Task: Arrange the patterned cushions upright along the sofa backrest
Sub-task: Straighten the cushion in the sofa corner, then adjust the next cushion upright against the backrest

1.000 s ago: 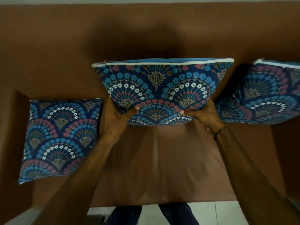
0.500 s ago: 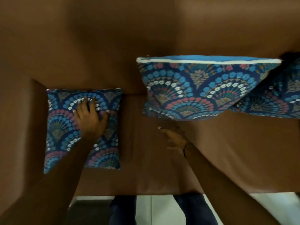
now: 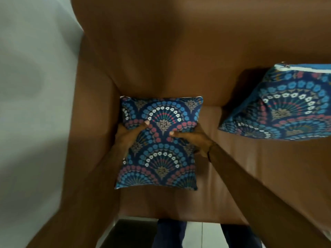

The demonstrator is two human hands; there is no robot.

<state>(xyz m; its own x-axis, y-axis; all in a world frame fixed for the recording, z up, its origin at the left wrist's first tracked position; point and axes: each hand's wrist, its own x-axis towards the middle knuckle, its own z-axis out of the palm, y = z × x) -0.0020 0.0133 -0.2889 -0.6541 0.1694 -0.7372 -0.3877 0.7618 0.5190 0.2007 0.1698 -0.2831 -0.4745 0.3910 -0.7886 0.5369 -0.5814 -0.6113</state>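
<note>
A blue fan-patterned cushion (image 3: pixel 161 154) lies at the left end of the brown sofa seat (image 3: pixel 250 172), its far edge close to the backrest (image 3: pixel 179 59). My left hand (image 3: pixel 127 135) grips its left side with the thumb on top. On its right side, my right hand (image 3: pixel 193 138) holds it the same way. A second, matching cushion (image 3: pixel 286 108) stands upright against the backrest at the right, zip edge up, cut off by the frame.
The sofa's left armrest (image 3: pixel 93 122) runs right beside the held cushion. A pale wall (image 3: pixel 32 104) fills the left. My legs and a tiled floor (image 3: pixel 202 233) show below the seat's front edge.
My view swung left. Both hands left the middle cushion, which now stands against the backrest, and closed on the left cushion's two sides.
</note>
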